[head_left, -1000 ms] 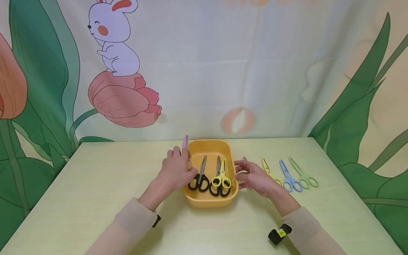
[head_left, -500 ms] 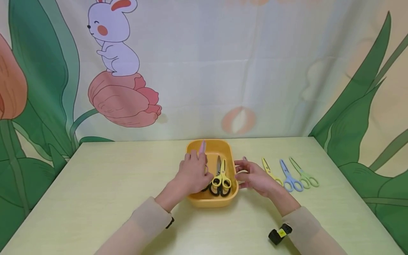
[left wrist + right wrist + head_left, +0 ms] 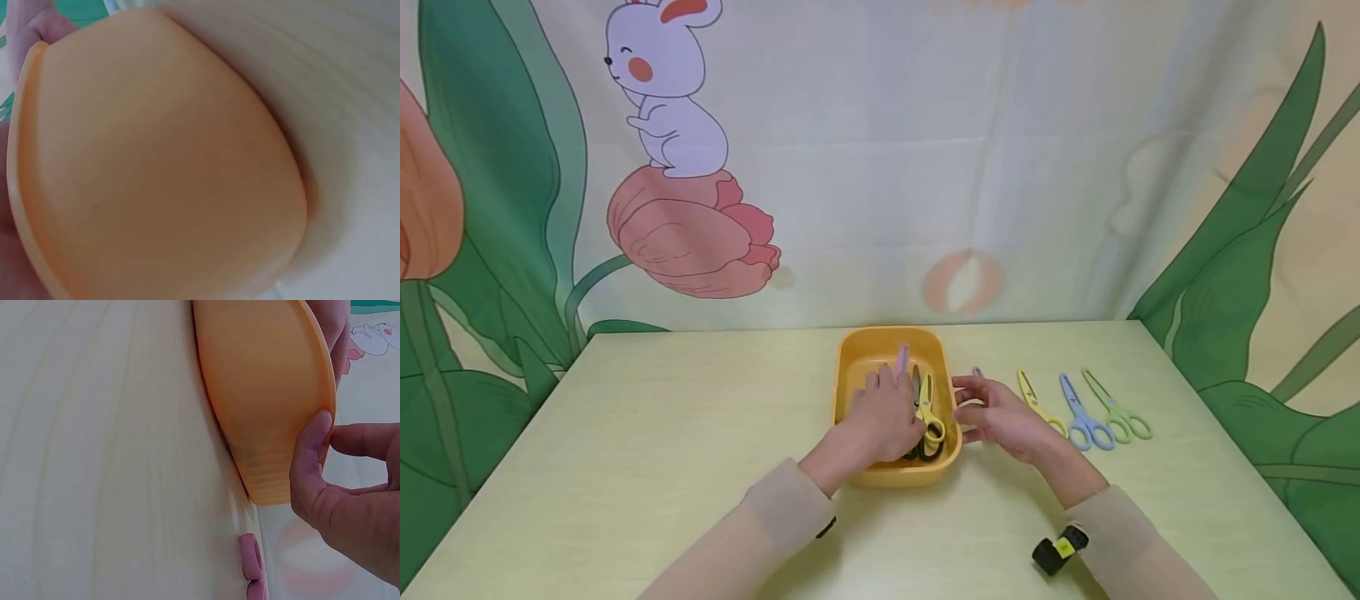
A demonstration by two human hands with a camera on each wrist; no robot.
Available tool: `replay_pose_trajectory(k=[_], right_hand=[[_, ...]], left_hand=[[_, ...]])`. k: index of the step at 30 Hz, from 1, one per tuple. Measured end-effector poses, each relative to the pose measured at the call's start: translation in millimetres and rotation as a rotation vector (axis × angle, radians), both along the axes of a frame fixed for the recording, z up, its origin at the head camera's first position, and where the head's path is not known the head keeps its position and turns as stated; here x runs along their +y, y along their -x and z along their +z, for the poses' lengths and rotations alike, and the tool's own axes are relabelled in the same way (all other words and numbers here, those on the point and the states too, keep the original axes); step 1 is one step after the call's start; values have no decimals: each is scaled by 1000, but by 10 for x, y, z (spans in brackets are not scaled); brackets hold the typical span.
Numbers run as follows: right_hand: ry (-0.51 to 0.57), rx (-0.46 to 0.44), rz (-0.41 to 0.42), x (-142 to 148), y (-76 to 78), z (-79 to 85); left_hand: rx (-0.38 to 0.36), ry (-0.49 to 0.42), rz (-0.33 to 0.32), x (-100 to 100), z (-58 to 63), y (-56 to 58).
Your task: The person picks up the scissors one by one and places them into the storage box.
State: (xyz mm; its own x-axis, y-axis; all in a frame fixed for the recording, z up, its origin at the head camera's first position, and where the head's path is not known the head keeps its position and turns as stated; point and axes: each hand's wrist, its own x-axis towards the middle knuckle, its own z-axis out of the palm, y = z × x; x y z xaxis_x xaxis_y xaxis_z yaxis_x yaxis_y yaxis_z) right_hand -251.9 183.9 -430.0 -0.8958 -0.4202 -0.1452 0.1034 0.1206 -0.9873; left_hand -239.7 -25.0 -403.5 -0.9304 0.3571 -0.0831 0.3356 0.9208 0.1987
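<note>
My left hand [image 3: 883, 421] is inside a yellow-orange plastic bin [image 3: 895, 477], holding pink scissors [image 3: 902, 358] with the blades pointing away. Its palm hides the handles. Beside it in the bin lie small yellow scissors [image 3: 935, 430] on top of black-handled scissors [image 3: 931, 452]; the left hand covers part of the bin's floor. At the bin's right side, my right hand [image 3: 1000, 421] grips the rim, with one digit against the outer wall in the right wrist view. The left wrist view shows mostly the bin's outer wall [image 3: 175, 150].
Right of the bin, yellow scissors [image 3: 1037, 404], blue scissors [image 3: 1084, 417] and green scissors [image 3: 1117, 408] lie in a row on the pale table [image 3: 700, 417]. Pink handles [image 3: 251, 556] show below the right hand in the right wrist view. A printed cloth [image 3: 865, 167] hangs behind.
My left hand has carried the pink scissors rightward from the bin's left rim and lowered them into it, covering the left black-handled scissors. The right hand stays at the rim.
</note>
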Motion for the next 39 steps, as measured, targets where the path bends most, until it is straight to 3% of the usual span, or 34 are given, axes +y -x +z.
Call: replay_pose_trajectory(k=[4,12,19,29,39], right_hand=[[-1,-1,2,6,7,-16],[-8,-1,-4,3,32,-37],[-18,0,4,-4,32,-37],[-12,1,-4,13,1,-35],[-11,5,-1,31,8,-40]], left_hand=[[-37,18,-4,84,-31,3],[-19,90,-77,158,-41,4],[-43,61,-66,175,-77,-8],[-63,27,-100,245,-73,-20],[-70,-56,-131,115,-82,10]])
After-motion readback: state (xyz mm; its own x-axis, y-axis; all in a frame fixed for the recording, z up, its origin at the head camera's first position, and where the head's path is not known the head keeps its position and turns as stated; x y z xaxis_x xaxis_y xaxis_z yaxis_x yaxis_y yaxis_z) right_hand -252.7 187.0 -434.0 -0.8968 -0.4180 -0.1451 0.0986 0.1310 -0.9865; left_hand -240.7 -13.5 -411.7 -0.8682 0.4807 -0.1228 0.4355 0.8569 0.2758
